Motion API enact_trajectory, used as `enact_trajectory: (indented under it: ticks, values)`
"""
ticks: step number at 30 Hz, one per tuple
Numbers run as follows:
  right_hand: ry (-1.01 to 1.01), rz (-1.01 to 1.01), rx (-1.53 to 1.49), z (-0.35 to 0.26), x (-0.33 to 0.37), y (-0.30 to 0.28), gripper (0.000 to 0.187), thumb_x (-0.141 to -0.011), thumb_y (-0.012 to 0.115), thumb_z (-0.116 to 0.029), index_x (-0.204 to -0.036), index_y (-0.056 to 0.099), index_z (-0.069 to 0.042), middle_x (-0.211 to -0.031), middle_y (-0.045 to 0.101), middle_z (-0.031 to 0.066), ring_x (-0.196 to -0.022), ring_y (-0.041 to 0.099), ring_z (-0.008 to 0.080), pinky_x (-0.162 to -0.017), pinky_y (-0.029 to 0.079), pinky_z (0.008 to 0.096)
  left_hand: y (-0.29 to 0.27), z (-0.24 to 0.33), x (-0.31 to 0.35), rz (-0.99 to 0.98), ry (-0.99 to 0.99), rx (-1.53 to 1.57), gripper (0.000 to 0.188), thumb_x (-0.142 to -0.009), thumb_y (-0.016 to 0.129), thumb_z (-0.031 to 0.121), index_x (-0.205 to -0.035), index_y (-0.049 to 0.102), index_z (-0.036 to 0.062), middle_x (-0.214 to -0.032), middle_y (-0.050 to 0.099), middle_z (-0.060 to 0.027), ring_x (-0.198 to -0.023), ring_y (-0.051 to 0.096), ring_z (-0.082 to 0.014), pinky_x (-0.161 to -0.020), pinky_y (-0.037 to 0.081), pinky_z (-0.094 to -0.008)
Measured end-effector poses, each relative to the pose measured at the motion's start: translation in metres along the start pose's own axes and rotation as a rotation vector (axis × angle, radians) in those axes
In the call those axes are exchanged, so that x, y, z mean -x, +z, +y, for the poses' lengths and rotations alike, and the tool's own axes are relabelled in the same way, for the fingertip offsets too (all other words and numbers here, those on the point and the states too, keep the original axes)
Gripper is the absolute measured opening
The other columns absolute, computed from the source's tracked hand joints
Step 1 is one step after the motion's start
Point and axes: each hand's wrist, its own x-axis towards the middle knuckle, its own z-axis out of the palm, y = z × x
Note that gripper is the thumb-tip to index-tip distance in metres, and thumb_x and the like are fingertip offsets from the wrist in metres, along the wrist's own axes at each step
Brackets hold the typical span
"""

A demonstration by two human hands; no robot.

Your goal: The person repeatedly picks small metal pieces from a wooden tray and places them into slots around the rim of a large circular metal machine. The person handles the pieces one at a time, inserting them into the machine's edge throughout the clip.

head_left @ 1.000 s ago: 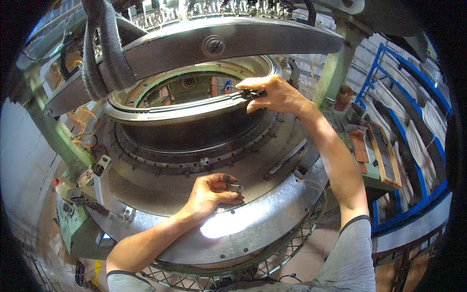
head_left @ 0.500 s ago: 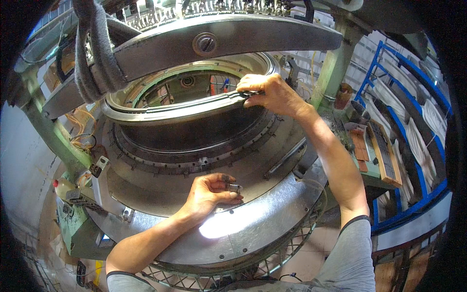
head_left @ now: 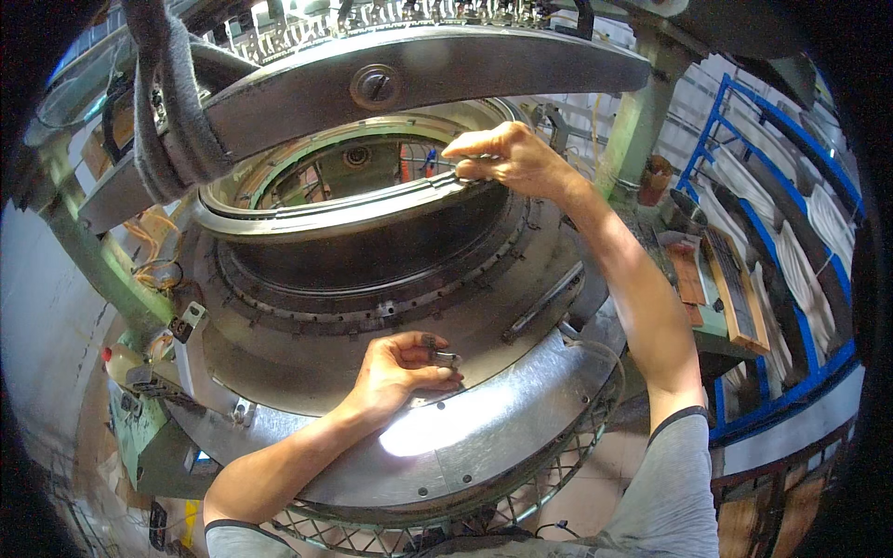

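My left hand (head_left: 395, 372) is closed round a small shiny metal piece (head_left: 446, 360), just above the inner edge of the polished metal ring plate (head_left: 502, 418). Dark smudges mark its fingertips. Farther off, my right hand (head_left: 512, 160) is at the right part of a raised metal ring (head_left: 307, 221). Its fingers are bent together in a pinch over the rim; whatever lies between them is too small or hidden to name. Dark narrow strips (head_left: 372, 202) run along the top of this ring, ending near my right fingertips.
A curved metal beam (head_left: 446, 70) spans above the ring, with grey cloth (head_left: 177, 121) wrapped round its left part. Green machine posts (head_left: 102, 251) stand at both sides. At right are a wooden-edged box (head_left: 735, 288) and a blue rack (head_left: 744, 167) with white material.
My right hand has lifted slightly and shifted a little left, and its index finger is straighter. The left hand stays put with the metal piece. The view has shifted slightly.
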Motion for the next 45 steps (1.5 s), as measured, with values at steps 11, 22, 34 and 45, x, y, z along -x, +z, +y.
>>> enact_trajectory:
  ticks: [11, 22, 34, 45]
  values:
    - [0.040, -0.058, 0.084, -0.004, -0.018, 0.015, 0.021, -0.087, 0.083, -0.022, -0.103, 0.082, -0.008, -0.091, 0.080, 0.0122, -0.083, 0.076, 0.0173, -0.081, 0.058, 0.0321, -0.001, -0.005, -0.002, 0.012, 0.037, 0.060, 0.037, -0.089, 0.073, -0.009, -0.123, 0.059, -0.0094, -0.102, 0.074, -0.0242, -0.096, 0.077, -0.0318, -0.088, 0.065, -0.0406]
    - [0.082, -0.101, 0.100, -0.005, -0.021, 0.016, 0.027, -0.087, 0.083, -0.026, -0.109, 0.081, -0.010, -0.102, 0.080, 0.0122, -0.093, 0.076, 0.0188, -0.086, 0.058, 0.0338, -0.001, -0.006, -0.002, 0.011, 0.040, 0.064, 0.036, -0.089, 0.073, -0.009, -0.123, 0.061, -0.0079, -0.104, 0.074, -0.0220, -0.096, 0.077, -0.0318, -0.088, 0.066, -0.0401]
    - [-0.003, -0.050, 0.408, 0.003, -0.013, 0.007, 0.033, -0.092, 0.078, -0.020, -0.122, 0.075, -0.008, -0.110, 0.077, 0.0111, -0.102, 0.073, 0.0225, -0.092, 0.057, 0.0366, -0.004, -0.007, -0.001, -0.006, 0.015, 0.171, 0.031, -0.091, 0.072, -0.008, -0.121, 0.068, -0.0015, -0.106, 0.074, -0.0151, -0.097, 0.077, -0.0272, -0.089, 0.067, -0.0371]
    - [0.183, 0.422, 0.206, -0.108, 0.080, 0.048, 0.009, -0.098, 0.069, -0.006, -0.102, 0.076, -0.002, -0.073, 0.070, 0.0055, -0.065, 0.062, 0.0091, -0.060, 0.049, 0.0278, -0.009, -0.002, -0.004, 0.058, 0.072, 0.339, 0.026, -0.089, 0.076, -0.005, -0.113, 0.068, -0.0024, -0.103, 0.075, -0.0172, -0.095, 0.077, -0.0273, -0.086, 0.066, -0.0377]
